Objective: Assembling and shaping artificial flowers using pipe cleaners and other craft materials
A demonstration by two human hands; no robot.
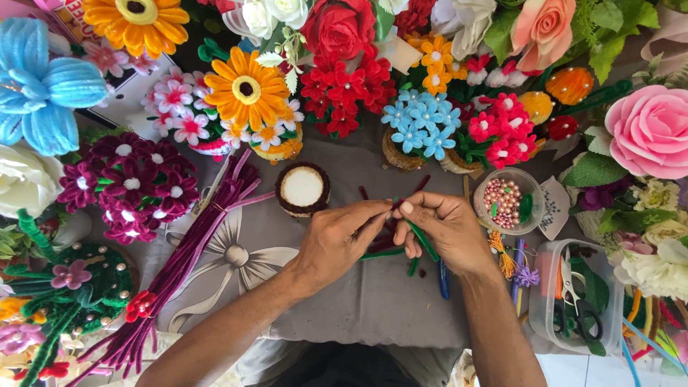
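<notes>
Hands meet right in the middle of the tabletop (373, 301), over the grey cloth. The left hand (337, 240) has its fingers curled in tight, pinching the top end of a green pipe cleaner (423, 240). The right hand (448, 229) is closed on the same stem just beside it, thumb and forefinger nipped together, and the green bit runs down under its palm. There might be a dark red strand pinched in there too, hard to tell. A few loose pipe cleaner pieces lie directly under both hands. A bundle of maroon pipe cleaners (193, 251) sits off left, a bead cup (505, 201) just right.
</notes>
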